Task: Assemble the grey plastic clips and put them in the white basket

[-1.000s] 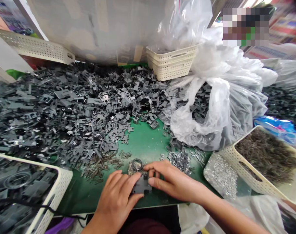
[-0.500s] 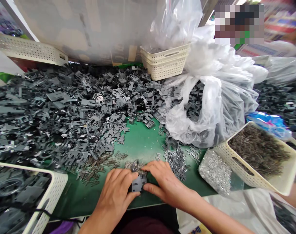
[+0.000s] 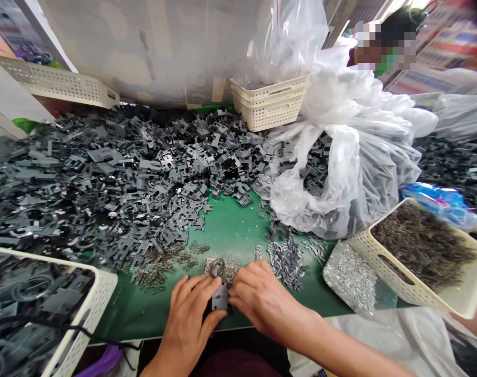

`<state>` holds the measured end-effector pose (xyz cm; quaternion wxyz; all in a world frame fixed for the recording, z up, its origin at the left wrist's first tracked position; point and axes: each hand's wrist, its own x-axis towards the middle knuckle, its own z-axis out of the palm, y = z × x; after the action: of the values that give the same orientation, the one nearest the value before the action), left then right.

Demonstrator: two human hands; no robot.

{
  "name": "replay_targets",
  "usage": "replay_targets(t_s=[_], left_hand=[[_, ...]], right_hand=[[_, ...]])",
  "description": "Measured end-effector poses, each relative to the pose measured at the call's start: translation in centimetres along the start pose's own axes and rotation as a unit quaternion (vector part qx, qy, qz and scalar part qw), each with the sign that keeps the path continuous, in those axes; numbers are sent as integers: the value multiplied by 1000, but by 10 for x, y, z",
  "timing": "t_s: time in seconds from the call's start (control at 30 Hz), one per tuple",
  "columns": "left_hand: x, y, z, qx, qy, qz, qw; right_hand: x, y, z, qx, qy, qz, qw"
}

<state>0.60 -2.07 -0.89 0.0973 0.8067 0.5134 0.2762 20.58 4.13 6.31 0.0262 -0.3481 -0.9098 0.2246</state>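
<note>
Near the table's front edge, my left hand grips a small grey plastic block with a ring on its far end. Its thumb lies along the near side and its fingers along the far side. My right hand is closed against the block's right side, fingers bunched together; whether a small part sits between its fingertips is hidden. Just beyond the block lies a patch of tiny metal pieces. Small springs are scattered to the left, and a heap of little silvery-grey parts lies to the right.
A big pile of grey plastic parts covers the back and left. White baskets stand at front left, back and right, the right one full of springs. Clear plastic bags bulge at right. A person is at upper right.
My right hand's fingers, spread around the block's right side before, have drawn together against it. My left hand still holds the block. The view has shifted slightly.
</note>
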Motion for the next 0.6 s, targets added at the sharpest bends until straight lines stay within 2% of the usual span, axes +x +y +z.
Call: replay_targets(t_s=[0.23, 0.43, 0.6], left_hand=[[-9, -1, 11, -43, 40, -70, 996], [-6, 0, 4, -55, 7, -54, 997], [3, 2, -4, -51, 1, -83, 995]], right_hand=[[6, -3, -4, -62, -15, -31, 998], [15, -7, -8, -113, -50, -77, 989], [15, 3, 2, -36, -41, -15, 998]])
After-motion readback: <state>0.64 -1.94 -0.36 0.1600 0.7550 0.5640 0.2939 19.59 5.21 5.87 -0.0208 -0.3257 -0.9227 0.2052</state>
